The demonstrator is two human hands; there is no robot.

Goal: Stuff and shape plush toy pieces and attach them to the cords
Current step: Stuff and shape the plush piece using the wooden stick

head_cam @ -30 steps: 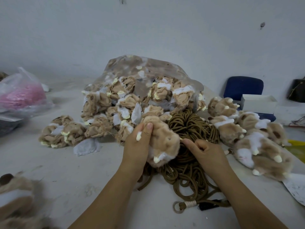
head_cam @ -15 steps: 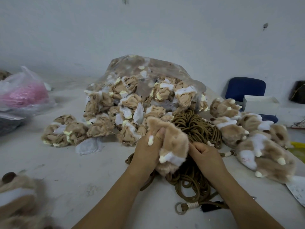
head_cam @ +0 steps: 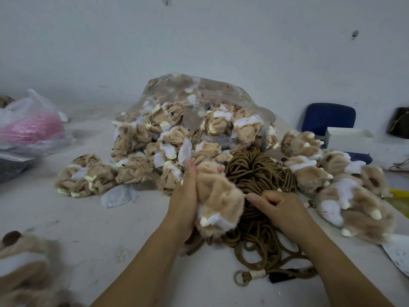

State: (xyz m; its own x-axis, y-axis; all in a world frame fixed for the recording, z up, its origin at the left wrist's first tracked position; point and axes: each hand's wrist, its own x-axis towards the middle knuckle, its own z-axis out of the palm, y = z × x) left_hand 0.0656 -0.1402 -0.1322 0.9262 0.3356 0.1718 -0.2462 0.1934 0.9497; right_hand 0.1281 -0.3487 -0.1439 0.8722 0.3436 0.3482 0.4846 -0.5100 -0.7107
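At the bottom left edge, a blurred stuffed toy (head_cam: 20,269) is seen lying on the pale table (head_cam: 99,229). Further back on the left, a thin plastic bag (head_cam: 31,127) filled with something pink is set near the wall. A small heap of flat, unstuffed pieces (head_cam: 88,176) is spread on the table just left of centre, and behind it a large clear bag (head_cam: 199,100) is packed with more of the same tan and white pieces, some spilling out at its front.

In the middle, the plush piece (head_cam: 218,202) (tan fur, white patch, cream claws) is held up above the near part of the cords. It is grasped by the left hand (head_cam: 184,202), whose thumb and fingers are wrapped round its upper left side. The brown cords (head_cam: 254,169) are piled in a loose coil directly behind and under it, and a metal ring (head_cam: 241,278) is seen at one cord end near the front.

The right hand (head_cam: 278,206) is clenched over the coil, its thumb tip touching the piece's right edge; whether anything is pinched in it cannot be told.

On the right, stuffed paws (head_cam: 354,196) are heaped beside the cords. Beyond them, a blue chair (head_cam: 327,116) and a white box (head_cam: 349,140) are visible.
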